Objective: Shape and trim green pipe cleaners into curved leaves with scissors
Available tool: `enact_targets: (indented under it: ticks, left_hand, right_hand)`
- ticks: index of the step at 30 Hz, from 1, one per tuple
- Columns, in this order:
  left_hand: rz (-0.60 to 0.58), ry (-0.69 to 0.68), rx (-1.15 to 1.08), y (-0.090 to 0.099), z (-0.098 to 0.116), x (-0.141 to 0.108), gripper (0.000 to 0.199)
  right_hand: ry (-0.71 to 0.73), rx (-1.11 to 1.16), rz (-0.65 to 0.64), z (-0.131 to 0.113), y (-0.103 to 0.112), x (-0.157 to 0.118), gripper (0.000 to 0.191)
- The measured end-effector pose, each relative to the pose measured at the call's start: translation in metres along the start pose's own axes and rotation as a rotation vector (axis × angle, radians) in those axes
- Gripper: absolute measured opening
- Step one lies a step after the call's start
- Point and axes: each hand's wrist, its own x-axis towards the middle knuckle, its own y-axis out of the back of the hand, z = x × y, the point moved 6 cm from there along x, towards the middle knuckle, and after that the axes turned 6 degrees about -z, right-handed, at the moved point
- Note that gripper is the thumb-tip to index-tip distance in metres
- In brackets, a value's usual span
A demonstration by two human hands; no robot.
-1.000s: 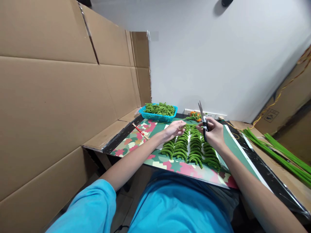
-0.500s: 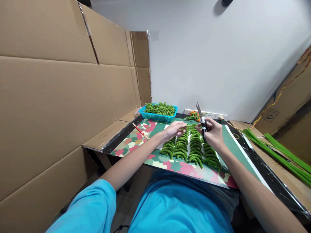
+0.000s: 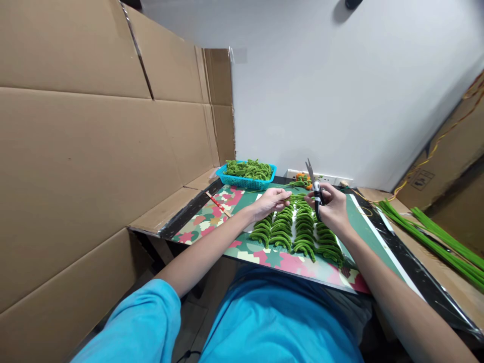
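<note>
My left hand [image 3: 271, 201] pinches one end of a short green pipe cleaner [image 3: 297, 196] between thumb and fingers. My right hand [image 3: 333, 205] is closed around scissors [image 3: 316, 187] with black and white handles, their blades pointing up and slightly apart. The fingertips of that same hand are at the pipe cleaner's other end, so it stretches between both hands. Below them, curved green pipe cleaner pieces [image 3: 303, 229] lie in several neat columns on a white sheet; my hands partly hide the far ends of the columns.
A blue basket [image 3: 245, 182] heaped with green pieces stands at the back left. Behind my hands lie orange and green bits [image 3: 302, 180] by a power strip [image 3: 333, 179]. Long green stems [image 3: 434, 242] rest at right. Cardboard [image 3: 113, 131] walls the left side.
My left fingers have closed a little more tightly on the pipe cleaner. The scissors and my right hand stay almost where they were.
</note>
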Motion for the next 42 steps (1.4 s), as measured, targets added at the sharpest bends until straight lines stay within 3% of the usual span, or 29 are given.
enact_targets:
  ticks: [25, 35, 42]
  left_hand:
    - [0.04, -0.064, 0.056, 0.002, 0.003, 0.001, 0.058]
    - [0.166, -0.327, 0.268, 0.002, 0.02, -0.004, 0.045]
    - [0.218, -0.411, 0.407, 0.001, 0.026, -0.013, 0.037]
  right_hand:
    - [-0.011, -0.018, -0.004, -0.001, 0.0, -0.001, 0.037]
    - [-0.047, 0.047, 0.024, 0.003, 0.004, 0.001, 0.042]
    - [-0.168, 0.127, 0.025, 0.012, 0.004, 0.003, 0.048]
